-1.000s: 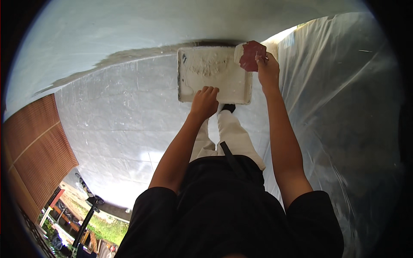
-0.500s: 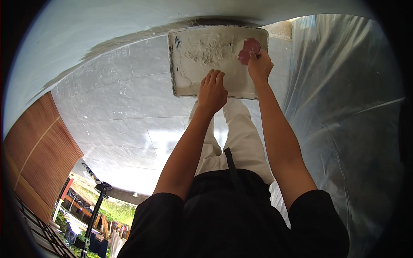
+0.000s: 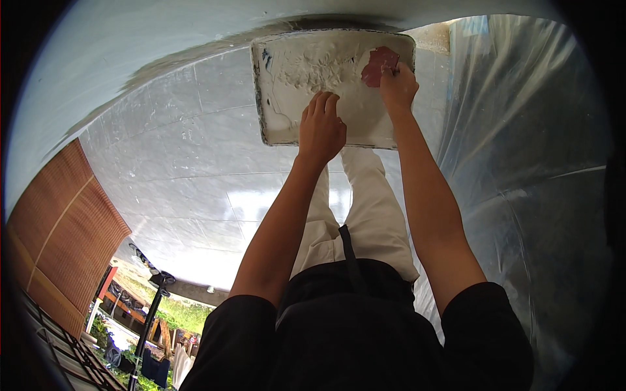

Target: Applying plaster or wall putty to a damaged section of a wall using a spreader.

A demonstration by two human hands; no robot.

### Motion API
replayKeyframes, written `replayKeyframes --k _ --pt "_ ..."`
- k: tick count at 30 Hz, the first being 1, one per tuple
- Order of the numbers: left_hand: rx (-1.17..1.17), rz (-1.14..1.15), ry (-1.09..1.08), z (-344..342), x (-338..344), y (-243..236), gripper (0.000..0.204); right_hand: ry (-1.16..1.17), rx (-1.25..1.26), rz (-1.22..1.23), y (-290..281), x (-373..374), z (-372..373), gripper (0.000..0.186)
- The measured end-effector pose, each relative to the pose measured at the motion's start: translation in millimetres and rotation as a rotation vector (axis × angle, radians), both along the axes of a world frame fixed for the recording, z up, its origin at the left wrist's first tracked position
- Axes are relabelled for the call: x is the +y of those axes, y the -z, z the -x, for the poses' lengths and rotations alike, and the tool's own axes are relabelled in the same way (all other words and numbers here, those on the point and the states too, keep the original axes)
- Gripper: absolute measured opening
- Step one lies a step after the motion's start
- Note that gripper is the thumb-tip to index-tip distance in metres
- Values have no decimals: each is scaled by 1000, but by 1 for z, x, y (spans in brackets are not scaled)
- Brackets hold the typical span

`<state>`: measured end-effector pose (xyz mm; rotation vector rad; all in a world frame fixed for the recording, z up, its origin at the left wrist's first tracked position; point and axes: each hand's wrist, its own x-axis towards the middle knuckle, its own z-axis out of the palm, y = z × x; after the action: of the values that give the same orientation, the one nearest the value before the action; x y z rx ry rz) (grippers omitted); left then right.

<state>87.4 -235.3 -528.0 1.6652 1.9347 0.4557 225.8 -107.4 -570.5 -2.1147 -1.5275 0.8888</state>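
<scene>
A shallow rectangular tray (image 3: 259, 111) with a smeared rim lies in front of me, spread with pale wet plaster (image 3: 316, 65) that is ridged in the middle. My right hand (image 3: 400, 88) pinches a dark red flat scraper (image 3: 379, 64) over the tray's right side. The scraper's blade seems to lie close to the plaster; contact cannot be told. Over the tray's near edge is my left hand (image 3: 322, 130), its fingers stretched forward and slightly bent above the plaster. No held thing shows in it, though its palm is hidden.
A smooth pale curved surface (image 3: 163, 39) runs along the far side, close behind the tray. Clear plastic sheeting (image 3: 521, 130) hangs at the right. Grey floor tiles (image 3: 169, 143) spread to the left, with a brown woven blind (image 3: 65, 228) and a black pole (image 3: 150, 319) beyond.
My right hand has moved slightly up and right with the scraper. My left hand has shifted a little farther forward over the plaster. The view has tilted slightly.
</scene>
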Motion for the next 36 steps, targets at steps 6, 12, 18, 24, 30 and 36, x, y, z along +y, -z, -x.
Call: replayKeyframes --k 6,12,18,24,30,36 --pt "-6 23 -22 1 -9 -1 48 -65 37 144 2 -8 4 21" --pt "-27 -14 -64 15 -10 -14 49 203 885 435 2 -21 -6 15" --pt "-40 -172 -158 30 -2 -47 48 108 1050 388 -60 -23 -16 21" --pt "-60 -356 -148 26 20 -102 50 -1 1238 221 -146 -12 -40 22" --pt "-63 -630 -89 28 87 -196 49 -141 1413 -90 -287 18 -45 21" --pt "41 -1027 58 25 158 -308 47 -231 1431 -482 -408 47 -48 22"
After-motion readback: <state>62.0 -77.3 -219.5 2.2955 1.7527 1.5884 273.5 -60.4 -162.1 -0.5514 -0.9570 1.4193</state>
